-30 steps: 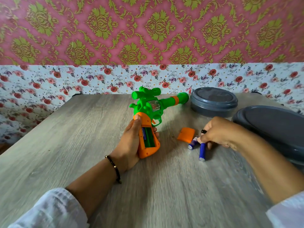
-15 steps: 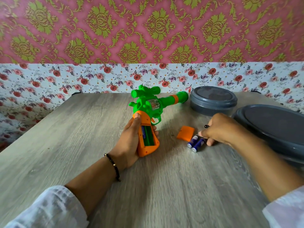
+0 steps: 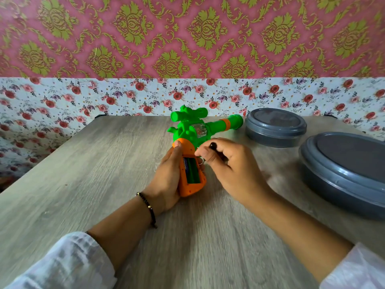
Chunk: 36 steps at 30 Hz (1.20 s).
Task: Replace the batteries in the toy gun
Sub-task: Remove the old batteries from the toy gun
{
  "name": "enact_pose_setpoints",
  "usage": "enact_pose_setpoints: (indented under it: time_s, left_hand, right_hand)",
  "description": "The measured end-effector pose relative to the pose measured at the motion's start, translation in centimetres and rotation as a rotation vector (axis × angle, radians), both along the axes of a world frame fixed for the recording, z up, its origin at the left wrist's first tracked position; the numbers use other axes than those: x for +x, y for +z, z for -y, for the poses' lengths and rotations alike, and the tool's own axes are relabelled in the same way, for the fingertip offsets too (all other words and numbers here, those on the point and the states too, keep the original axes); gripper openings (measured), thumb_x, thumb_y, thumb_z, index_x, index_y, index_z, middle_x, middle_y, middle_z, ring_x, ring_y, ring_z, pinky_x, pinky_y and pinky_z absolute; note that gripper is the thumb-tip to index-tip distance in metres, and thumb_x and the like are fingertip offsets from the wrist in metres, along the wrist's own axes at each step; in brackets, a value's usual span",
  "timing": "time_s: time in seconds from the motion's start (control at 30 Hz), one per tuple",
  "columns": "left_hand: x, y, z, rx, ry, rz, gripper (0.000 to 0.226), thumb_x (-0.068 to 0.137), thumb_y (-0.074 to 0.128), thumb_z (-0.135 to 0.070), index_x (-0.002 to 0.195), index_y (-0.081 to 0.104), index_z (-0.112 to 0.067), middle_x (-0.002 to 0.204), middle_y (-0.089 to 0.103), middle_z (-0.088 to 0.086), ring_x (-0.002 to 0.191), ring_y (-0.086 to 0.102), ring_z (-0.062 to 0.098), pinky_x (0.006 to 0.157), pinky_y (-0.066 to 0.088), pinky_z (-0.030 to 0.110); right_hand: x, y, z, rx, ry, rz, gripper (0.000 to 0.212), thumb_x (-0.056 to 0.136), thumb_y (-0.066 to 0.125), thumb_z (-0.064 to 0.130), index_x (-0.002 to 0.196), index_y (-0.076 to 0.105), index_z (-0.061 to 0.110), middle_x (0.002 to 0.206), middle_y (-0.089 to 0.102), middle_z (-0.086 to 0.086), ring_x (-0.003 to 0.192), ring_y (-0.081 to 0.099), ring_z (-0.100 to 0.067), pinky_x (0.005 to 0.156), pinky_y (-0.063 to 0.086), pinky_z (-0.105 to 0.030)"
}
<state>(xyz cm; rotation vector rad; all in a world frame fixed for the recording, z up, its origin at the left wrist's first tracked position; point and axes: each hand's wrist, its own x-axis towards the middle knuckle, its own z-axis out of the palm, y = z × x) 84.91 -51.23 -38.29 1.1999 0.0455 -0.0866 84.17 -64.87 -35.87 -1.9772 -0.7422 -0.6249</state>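
Now toy gun (image 3: pixel 192 142) held in left grip (image 3: pixel 166 180), right grip (image 3: pixel 225 161) just beside.

You are looking at a scene that is glowing under soft, even, fairly bright light; no glare is breaking up the matte table (image 3: pixel 104 174). Only faint, diffuse shadows are pooling under the left hand (image 3: pixel 166 180) and right hand (image 3: pixel 231 170). Motion blur is smearing the wood grain in the lower part, and the sleeves are going soft at the bottom corners. Wide-angle distortion is bowing the table's edges. The wallpaper (image 3: pixel 187 38) is staying reasonably sharp.
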Motion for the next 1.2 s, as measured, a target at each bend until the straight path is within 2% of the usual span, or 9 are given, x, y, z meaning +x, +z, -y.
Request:
enact_pose_setpoints:
  time_s: [0.07, 0.17, 0.3, 0.43, 0.57, 0.7, 0.9, 1.03, 1.2]
  left_hand:
    - [-0.1, 0.1, 0.1, -0.009, 0.007, -0.008, 0.053, 0.099, 0.031, -0.046, 0.13, 0.05, -0.008, 0.124, 0.056, 0.03, 0.097, 0.059, 0.032, 0.075, 0.052, 0.037]
    - [0.2, 0.0, -0.1, -0.01, -0.011, -0.008, 0.056, 0.098, 0.031, -0.048, 0.128, 0.051, -0.005, 0.113, 0.063, 0.022, 0.094, 0.064, 0.027, 0.072, 0.056, 0.033]
    - [0.5, -0.2, -0.4, -0.016, -0.057, -0.028, 0.048, 0.097, 0.033, -0.052, 0.11, 0.052, -0.011, 0.074, 0.06, 0.007, 0.066, 0.059, 0.017, 0.053, 0.051, 0.022]
    - [0.6, -0.3, -0.3, -0.046, -0.052, -0.026, 0.04, 0.098, 0.033, -0.049, 0.095, 0.054, -0.015, 0.055, 0.057, 0.001, 0.047, 0.057, 0.012, 0.045, 0.046, 0.017]
    - [0.8, -0.5, -0.4, -0.083, -0.078, -0.025, 0.045, 0.099, 0.03, -0.048, 0.102, 0.059, -0.013, 0.065, 0.066, 0.004, 0.055, 0.064, 0.014, 0.051, 0.053, 0.021]
    - [0.6, -0.5, -0.3, -0.081, -0.084, -0.006, 0.049, 0.099, 0.029, -0.047, 0.115, 0.056, -0.01, 0.079, 0.066, 0.009, 0.064, 0.067, 0.016, 0.054, 0.056, 0.025]
    - [0.4, -0.3, -0.3, -0.072, -0.077, -0.006, 0.054, 0.098, 0.029, -0.051, 0.123, 0.053, -0.01, 0.077, 0.061, 0.007, 0.062, 0.061, 0.016, 0.052, 0.052, 0.023]
    - [0.5, -0.4, -0.2, -0.055, -0.05, 0.016, 0.049, 0.099, 0.032, -0.047, 0.12, 0.054, -0.008, 0.081, 0.063, 0.009, 0.064, 0.063, 0.015, 0.053, 0.054, 0.023]
    - [0.4, -0.6, -0.2, 0.016, -0.028, 0.07, 0.038, 0.1, 0.034, -0.045, 0.098, 0.057, -0.015, 0.08, 0.062, 0.005, 0.069, 0.063, 0.013, 0.058, 0.052, 0.024]
  right_hand:
    - [-0.3, -0.4, -0.3, -0.028, 0.012, 0.04, 0.039, 0.088, 0.047, 0.037, 0.083, 0.069, 0.005, 0.081, 0.066, -0.005, 0.077, 0.061, -0.017, 0.068, 0.048, -0.036]
    - [-0.7, -0.9, -0.7, -0.235, 0.053, 0.11, 0.031, 0.091, 0.045, 0.03, 0.084, 0.064, 0.007, 0.082, 0.065, -0.005, 0.081, 0.06, -0.022, 0.073, 0.047, -0.04]
    - [-1.3, -1.4, -1.4, -0.469, 0.015, 0.166, 0.022, 0.091, 0.047, 0.025, 0.083, 0.059, 0.009, 0.082, 0.062, -0.006, 0.081, 0.055, -0.025, 0.072, 0.047, -0.04]
    - [-1.6, -1.8, -1.7, -0.47, -0.03, 0.157, 0.02, 0.09, 0.045, 0.025, 0.081, 0.054, 0.01, 0.078, 0.058, -0.005, 0.079, 0.052, -0.023, 0.066, 0.046, -0.039]
    - [-1.9, -1.3, -1.3, -0.332, 0.007, 0.114, 0.026, 0.091, 0.038, 0.034, 0.074, 0.047, 0.017, 0.067, 0.049, 0.001, 0.067, 0.046, -0.017, 0.058, 0.041, -0.036]
    - [-1.9, -1.3, -1.1, -0.209, -0.001, 0.089, 0.033, 0.091, 0.039, 0.031, 0.075, 0.055, 0.007, 0.066, 0.055, -0.005, 0.065, 0.05, -0.021, 0.057, 0.041, -0.041]
    - [-1.9, -1.6, -1.4, -0.525, -0.088, 0.212, 0.021, 0.084, 0.039, 0.019, 0.083, 0.057, 0.009, 0.081, 0.061, -0.005, 0.074, 0.052, -0.025, 0.063, 0.047, -0.041]
    - [-2.1, -1.3, -1.3, -0.483, -0.073, 0.205, 0.019, 0.083, 0.041, 0.02, 0.083, 0.057, 0.011, 0.079, 0.059, -0.003, 0.074, 0.05, -0.022, 0.062, 0.045, -0.039]
    - [-1.9, -1.4, -1.3, -0.467, -0.033, 0.146, 0.028, 0.085, 0.038, 0.021, 0.096, 0.06, 0.008, 0.102, 0.056, -0.006, 0.085, 0.055, -0.024, 0.069, 0.049, -0.043]
